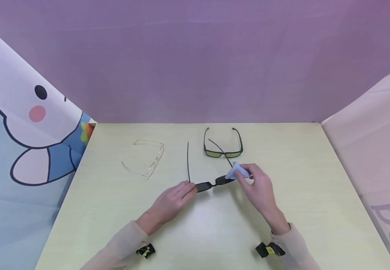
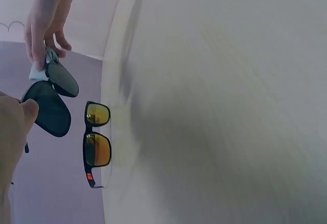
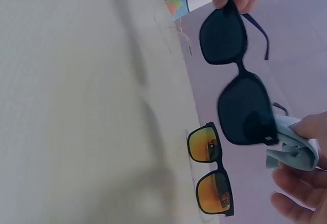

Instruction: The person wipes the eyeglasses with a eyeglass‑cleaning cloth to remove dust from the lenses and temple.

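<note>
Black sunglasses with dark lenses are held up above the table, temples unfolded and pointing away. My left hand pinches their left end by the hinge; the thumb lies on the lens edge in the left wrist view. In my right hand a folded light-blue cloth is pinched between thumb and fingers. The cloth sits at the right end of the sunglasses, by the right lens and hinge. Part of that right end is hidden behind the cloth.
Behind the right hand lie black-framed glasses with yellow-orange lenses, temples open toward the back. Thin gold wire-framed glasses lie left of centre on the pale table. A purple backdrop rises along the far edge, with printed cloths on both sides.
</note>
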Motion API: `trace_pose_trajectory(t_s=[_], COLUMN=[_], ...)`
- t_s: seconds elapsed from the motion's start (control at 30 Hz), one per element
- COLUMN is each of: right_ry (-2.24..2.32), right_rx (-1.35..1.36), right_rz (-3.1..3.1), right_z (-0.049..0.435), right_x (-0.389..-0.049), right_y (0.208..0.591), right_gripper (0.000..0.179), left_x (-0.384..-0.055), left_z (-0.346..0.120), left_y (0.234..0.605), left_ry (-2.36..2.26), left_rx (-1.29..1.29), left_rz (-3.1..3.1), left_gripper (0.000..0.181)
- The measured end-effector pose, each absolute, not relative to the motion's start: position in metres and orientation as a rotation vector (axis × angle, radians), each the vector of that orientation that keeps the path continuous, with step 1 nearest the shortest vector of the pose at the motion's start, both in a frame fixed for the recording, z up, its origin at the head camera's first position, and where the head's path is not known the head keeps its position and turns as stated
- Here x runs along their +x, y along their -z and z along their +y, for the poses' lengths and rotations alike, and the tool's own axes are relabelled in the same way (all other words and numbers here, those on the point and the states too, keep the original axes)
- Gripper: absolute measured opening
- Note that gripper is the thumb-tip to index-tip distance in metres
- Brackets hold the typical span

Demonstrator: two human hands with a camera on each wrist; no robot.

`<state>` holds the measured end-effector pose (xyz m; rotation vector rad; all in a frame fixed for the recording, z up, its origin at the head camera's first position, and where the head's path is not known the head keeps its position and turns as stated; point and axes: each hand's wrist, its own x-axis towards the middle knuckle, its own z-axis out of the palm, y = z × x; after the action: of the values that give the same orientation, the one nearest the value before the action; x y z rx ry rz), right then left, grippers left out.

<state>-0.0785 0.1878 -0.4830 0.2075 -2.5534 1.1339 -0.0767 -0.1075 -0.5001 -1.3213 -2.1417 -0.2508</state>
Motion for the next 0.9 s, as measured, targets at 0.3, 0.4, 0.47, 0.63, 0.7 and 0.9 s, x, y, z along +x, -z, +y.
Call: trace_pose_trajectory(t_s=[0.3,0.4,0.47,0.63,0.7,0.9], right_ry=[-1.21,-1.233,-1.247,-1.274,-1.279,-1.274], right_rx=[0.193,0.191,0.193,0.198,0.194,0.181], right_rz=[-2.514,-2.52,-2.523,-2.548,-2.559,-2.573], right_z=[0.194,0.196,0.197,0.198,0.199,0.2], right_x=[-0.072,-0.07,-0.069,-0.067,-0.066,-0.064], right_y=[0.492,0.495,0.496,0.498,0.499,0.499], right_gripper=[0.02,0.02,0.019,0.019,0.019,0.018], left_x=[-0.08,-0.084,-0.087,-0.092,-0.094,-0.095], left_z=[-0.131,-0.137,-0.14,-0.143,-0.144,-0.146], left_y=[0.518,0.525,0.529,0.539,0.543,0.545], left_ry=[0.322,0.396,0.477,0.726,0.797,0.902], left_rx=[-1.192,-1.128,-1.082,-0.933,-0.875,-0.794], left_rz=[-2.273,-2.331,-2.365,-2.426,-2.44,-2.485], left_gripper=[0.023,0.023,0.023,0.024,0.023,0.019])
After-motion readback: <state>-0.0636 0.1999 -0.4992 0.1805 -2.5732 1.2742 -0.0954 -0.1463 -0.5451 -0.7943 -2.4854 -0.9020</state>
